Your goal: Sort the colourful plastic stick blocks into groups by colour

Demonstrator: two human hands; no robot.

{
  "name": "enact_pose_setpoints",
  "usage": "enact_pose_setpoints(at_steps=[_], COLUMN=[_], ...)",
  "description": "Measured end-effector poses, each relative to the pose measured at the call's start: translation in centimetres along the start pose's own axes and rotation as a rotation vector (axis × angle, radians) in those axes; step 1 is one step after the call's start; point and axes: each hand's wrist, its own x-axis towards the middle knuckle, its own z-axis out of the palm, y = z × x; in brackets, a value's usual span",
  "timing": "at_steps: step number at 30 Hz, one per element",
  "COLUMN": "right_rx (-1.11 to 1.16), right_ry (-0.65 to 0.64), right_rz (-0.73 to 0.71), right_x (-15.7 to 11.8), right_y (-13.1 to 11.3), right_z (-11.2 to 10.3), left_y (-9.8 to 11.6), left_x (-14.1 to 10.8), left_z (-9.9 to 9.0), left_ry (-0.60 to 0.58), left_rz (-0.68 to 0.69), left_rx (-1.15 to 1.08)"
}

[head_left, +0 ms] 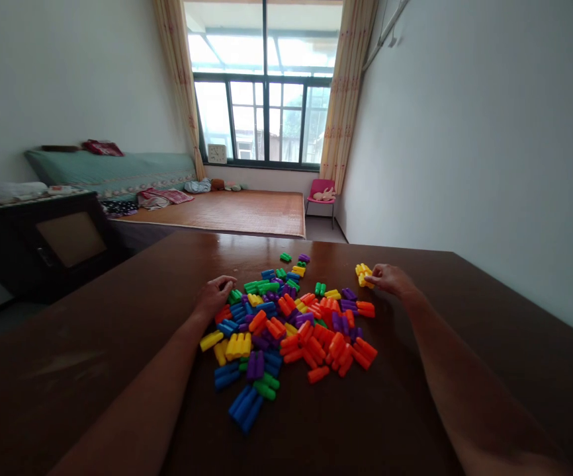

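A mixed pile of plastic building blocks, shaped like joined tubes in red-orange, yellow, blue, green and purple, lies on the brown table. At the pile's right, apart from it, my right hand has its fingertips closed on a small cluster of yellow blocks at table level. My left hand rests at the pile's left edge, fingers curled inward beside a green block. Whether anything is inside those fingers is hidden. Nearest me lies a blue block.
Beyond the table stand a bed with a woven mat and a pink chair holding a soft toy. A dark cabinet is at the left. A square clock sits by the window.
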Motion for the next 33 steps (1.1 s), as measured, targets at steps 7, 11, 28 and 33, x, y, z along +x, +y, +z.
enact_pose_setpoints(at_steps=[7, 11, 28, 33], right_rx=[-0.083, 0.215, 0.259, 0.406], right_ry=[0.092, 0.013, -0.054, -0.061], right_rz=[-0.063, -0.555, -0.885, -1.035], right_x=[-0.6, -4.0, -8.1, -9.7], right_y=[-2.7, -9.5, -15.9, -20.0], right_z=[-1.1, -2.3, 2.6, 2.2], left_y=[-0.1, 0.0, 0.3, 0.4], left_x=[-0.1, -0.1, -0.4, -0.4], left_z=[0.2, 0.2, 0.4, 0.5], left_ry=[0.007, 0.001, 0.005, 0.007], left_rz=[-0.013, -0.004, -0.02, -0.025], left_rx=[0.018, 0.014, 0.039, 0.057])
